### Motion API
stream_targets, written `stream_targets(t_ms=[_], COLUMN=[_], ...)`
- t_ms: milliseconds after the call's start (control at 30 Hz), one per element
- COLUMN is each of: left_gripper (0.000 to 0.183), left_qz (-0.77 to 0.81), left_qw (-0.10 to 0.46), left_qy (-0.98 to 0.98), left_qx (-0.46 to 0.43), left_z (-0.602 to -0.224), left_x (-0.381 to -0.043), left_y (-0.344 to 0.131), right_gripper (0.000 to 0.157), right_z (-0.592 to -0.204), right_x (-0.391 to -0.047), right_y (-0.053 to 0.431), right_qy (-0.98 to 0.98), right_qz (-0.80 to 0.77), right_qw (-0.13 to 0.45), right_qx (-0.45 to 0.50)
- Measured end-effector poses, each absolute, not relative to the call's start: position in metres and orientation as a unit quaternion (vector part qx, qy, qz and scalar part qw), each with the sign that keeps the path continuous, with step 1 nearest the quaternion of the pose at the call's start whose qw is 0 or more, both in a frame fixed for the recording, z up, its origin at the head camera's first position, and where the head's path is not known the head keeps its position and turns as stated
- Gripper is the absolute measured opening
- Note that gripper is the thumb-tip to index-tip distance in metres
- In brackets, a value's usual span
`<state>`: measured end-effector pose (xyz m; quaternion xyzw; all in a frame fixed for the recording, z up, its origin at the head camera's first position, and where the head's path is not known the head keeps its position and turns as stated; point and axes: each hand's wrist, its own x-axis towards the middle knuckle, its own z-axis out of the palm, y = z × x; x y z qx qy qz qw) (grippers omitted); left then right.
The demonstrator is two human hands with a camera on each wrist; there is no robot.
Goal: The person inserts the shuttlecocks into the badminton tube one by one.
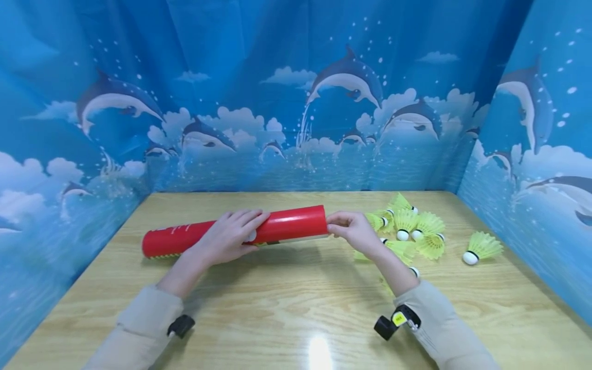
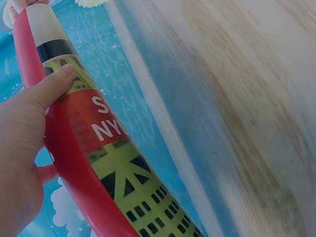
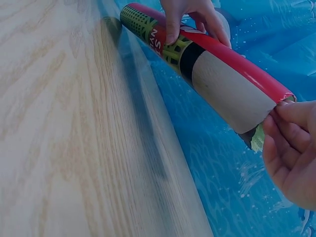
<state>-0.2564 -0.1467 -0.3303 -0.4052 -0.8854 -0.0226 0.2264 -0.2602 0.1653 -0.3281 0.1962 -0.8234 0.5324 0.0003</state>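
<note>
A red shuttlecock tube (image 1: 296,223) with a yellow-green pattern lies slanted across the table, its right end raised. My left hand (image 1: 233,234) grips it around the middle, thumb (image 2: 59,81) over the printed side. At the tube's right end, my right hand (image 1: 353,231) pinches the rim between thumb and fingertips. Pale green netting (image 3: 259,138) shows at the tube's mouth, partly hidden by the fingers; I cannot tell whether they also hold it. Behind the right hand and forearm, several yellow shuttlecocks (image 1: 404,221) lie in a loose cluster.
One shuttlecock (image 1: 481,247) lies apart near the right edge of the wooden table (image 1: 277,308). Blue dolphin-print curtains (image 1: 277,92) stand along the back and both sides.
</note>
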Motion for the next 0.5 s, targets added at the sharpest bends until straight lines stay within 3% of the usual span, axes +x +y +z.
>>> stream_targets(t_ms=[500], left_gripper=[0.091], left_qz=[-0.029], left_qw=[0.224], left_qy=[-0.886], left_qx=[-0.404], left_z=[-0.3283], left_x=[-0.2565], left_y=[-0.1446], right_gripper=[0.021], right_z=[-0.3299], right_x=[-0.2609], right_y=[0.1679], right_qy=[-0.806], right_qz=[0.563], right_qw=[-0.005], right_qx=[0.181])
